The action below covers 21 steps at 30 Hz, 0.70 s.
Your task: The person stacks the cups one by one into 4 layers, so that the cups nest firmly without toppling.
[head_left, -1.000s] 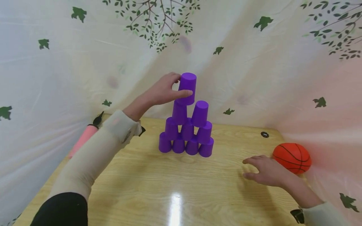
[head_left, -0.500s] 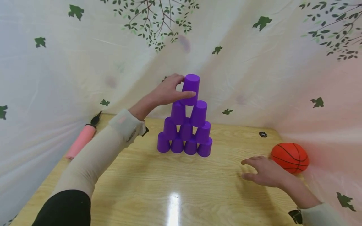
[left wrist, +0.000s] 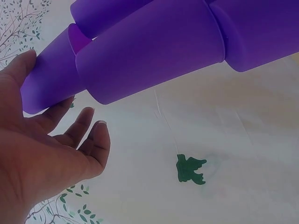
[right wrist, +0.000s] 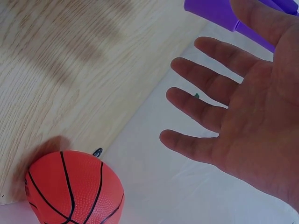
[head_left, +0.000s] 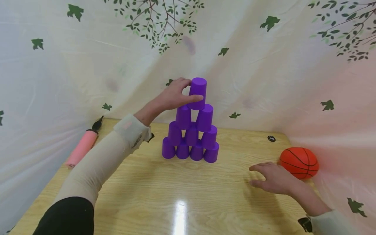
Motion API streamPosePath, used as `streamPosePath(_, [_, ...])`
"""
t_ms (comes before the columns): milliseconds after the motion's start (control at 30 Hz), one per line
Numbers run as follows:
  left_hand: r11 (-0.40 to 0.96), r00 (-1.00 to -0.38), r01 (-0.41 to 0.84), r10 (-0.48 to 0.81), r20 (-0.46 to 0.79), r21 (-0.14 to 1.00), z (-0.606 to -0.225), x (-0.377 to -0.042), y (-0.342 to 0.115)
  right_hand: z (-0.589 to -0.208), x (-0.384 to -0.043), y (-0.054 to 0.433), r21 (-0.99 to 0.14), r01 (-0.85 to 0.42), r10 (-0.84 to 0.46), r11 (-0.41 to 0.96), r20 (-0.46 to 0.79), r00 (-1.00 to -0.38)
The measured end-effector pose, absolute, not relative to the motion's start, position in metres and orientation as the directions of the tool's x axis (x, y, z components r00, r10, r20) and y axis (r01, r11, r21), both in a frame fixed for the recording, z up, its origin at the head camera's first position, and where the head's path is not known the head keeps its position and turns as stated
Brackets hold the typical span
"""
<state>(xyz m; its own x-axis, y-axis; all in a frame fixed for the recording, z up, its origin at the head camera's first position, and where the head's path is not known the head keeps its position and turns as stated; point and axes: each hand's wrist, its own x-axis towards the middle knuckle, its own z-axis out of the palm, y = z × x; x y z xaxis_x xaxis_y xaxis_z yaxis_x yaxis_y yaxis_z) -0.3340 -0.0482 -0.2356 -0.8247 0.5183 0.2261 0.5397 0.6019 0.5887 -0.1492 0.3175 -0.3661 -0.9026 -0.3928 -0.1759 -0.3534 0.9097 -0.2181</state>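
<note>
Purple cups, all upside down, form a pyramid in the head view, with the bottom row on the wooden table. My left hand grips the top cup between thumb and fingers. That cup's rim is right at the tops of the two cups below, the left one and the right one. In the left wrist view, thumb and index finger lie on either side of the top cup, other fingers loosely bent. My right hand hovers over the table at right, fingers spread and holding nothing.
A red toy basketball lies just beyond the right hand, near the curtain. Behind it is a small black disc. A pink hand pump lies along the table's left side. A patterned curtain encloses the table.
My left hand has carried the top cup slightly right, from over the left third-row cup to between the two. During the last half second it hardly moves. The right hand stays put.
</note>
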Motion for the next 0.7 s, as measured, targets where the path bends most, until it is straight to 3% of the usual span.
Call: streamPosePath(700, [0.590, -0.827, 0.530, 0.519, 0.217, 0.609, -0.2360, -0.3323, -0.0486, -0.3679, -0.1486, 0.3182, -0.237, -0.342, -0.390, 0.909, -0.194, -0.900])
